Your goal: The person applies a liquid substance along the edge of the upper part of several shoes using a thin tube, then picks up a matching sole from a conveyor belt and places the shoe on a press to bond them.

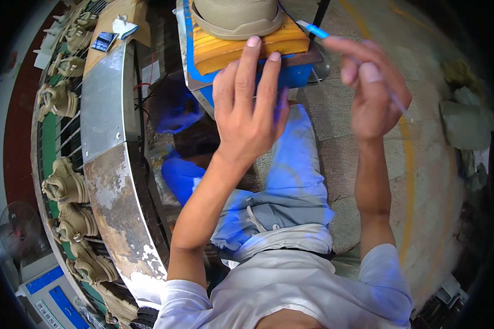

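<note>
A tan shoe [237, 15] rests on a yellow-orange padded block [214, 56], its thick rounded sole edge facing me. My left hand [247, 104] has its fingers stretched out and apart over the near side of the block. One fingertip reaches the lower rim of the sole; another lies over the block. To the right of the block, my right hand [376, 90] is raised, fingers pinched round a slim pen-like tool [317, 30]. That tool has a pale tip and a blue section, and points toward the shoe. Blur hides its exact kind.
A blue stand [297, 77] carries the block. Along my left runs a worn metal ledge [104, 109], with a phone [103, 41] and a white glove-like cloth [124, 26] at its far end. Beyond it, several tan shoes [66, 181] line a green conveyor. A fan [21, 227] stands far left.
</note>
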Available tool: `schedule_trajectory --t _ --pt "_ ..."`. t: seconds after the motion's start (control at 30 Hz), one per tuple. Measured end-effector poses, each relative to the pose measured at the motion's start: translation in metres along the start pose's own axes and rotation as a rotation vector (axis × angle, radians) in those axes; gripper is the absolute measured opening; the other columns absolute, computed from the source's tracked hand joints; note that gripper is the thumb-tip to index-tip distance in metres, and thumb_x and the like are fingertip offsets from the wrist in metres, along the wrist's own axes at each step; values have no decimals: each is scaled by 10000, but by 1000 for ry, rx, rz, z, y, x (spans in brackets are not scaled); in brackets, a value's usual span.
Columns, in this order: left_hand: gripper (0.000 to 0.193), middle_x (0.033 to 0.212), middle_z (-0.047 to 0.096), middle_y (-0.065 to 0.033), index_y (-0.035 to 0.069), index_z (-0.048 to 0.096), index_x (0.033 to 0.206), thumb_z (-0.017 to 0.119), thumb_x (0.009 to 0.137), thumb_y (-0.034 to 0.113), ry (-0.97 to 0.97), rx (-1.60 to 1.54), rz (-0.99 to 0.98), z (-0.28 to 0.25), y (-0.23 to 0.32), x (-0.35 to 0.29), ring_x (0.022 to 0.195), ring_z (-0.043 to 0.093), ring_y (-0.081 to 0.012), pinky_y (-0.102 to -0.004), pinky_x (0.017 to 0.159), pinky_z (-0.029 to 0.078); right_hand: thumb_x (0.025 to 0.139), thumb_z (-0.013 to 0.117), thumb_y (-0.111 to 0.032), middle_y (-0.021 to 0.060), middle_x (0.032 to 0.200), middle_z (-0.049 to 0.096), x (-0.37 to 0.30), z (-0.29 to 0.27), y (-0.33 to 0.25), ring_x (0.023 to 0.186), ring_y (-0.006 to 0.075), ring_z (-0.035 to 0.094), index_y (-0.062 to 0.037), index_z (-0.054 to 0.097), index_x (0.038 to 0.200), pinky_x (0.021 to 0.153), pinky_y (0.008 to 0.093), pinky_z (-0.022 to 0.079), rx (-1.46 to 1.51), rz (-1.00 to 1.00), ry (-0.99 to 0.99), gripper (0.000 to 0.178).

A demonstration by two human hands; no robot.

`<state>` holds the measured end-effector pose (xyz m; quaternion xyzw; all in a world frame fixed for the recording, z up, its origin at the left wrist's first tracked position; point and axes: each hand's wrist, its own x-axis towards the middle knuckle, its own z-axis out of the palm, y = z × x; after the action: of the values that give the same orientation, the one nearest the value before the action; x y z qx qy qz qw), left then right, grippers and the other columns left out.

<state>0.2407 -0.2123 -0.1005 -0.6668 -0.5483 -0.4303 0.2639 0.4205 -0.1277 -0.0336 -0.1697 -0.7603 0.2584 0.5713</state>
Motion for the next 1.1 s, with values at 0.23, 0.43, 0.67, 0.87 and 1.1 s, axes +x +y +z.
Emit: schedule_trajectory --t 0.23,0.43,0.67,0.87,1.1 --pt "484 1488 602 -226 -40 672 1336 675 884 134 4 148 -35 18 31 0 1157 635 -315 -455 1039 508 871 568 -31 134 762 703 17 24 -17 615 196 665 50 777 994 556 301 524 -173 -255 -132 256" --pt "517 1461 634 -180 -32 676 1329 739 825 63 4 -22 30 -10 -2 2 1052 668 -293 -392 967 555 952 507 -41 118 761 703 14 23 -19 631 150 660 53 775 1061 570 270 519 -43 -86 -65 305" --pt "480 1266 696 -190 -23 649 1303 798 851 47 155 -174 -220 -52 -71 -6 1066 689 -296 -375 946 544 1100 338 -209 153 816 748 53 23 36 670 188 705 -45 544 1522 682 296 569 295 314 -76 497" --pt "951 1142 687 -164 3 599 1439 988 688 436 -91 -304 -667 -71 -139 53 1024 665 -271 -401 928 549 1052 657 -440 142 1302 691 137 41 152 1263 225 635 8 560 1481 1111 350 457 165 302 -203 627" --pt "971 1338 714 -158 -28 533 1517 1001 708 233 -284 -650 -669 -68 -223 84 1185 678 -193 -336 1026 549 934 844 -371 84 1205 653 148 58 180 1177 178 623 45 414 1563 1075 319 462 352 348 -182 868"
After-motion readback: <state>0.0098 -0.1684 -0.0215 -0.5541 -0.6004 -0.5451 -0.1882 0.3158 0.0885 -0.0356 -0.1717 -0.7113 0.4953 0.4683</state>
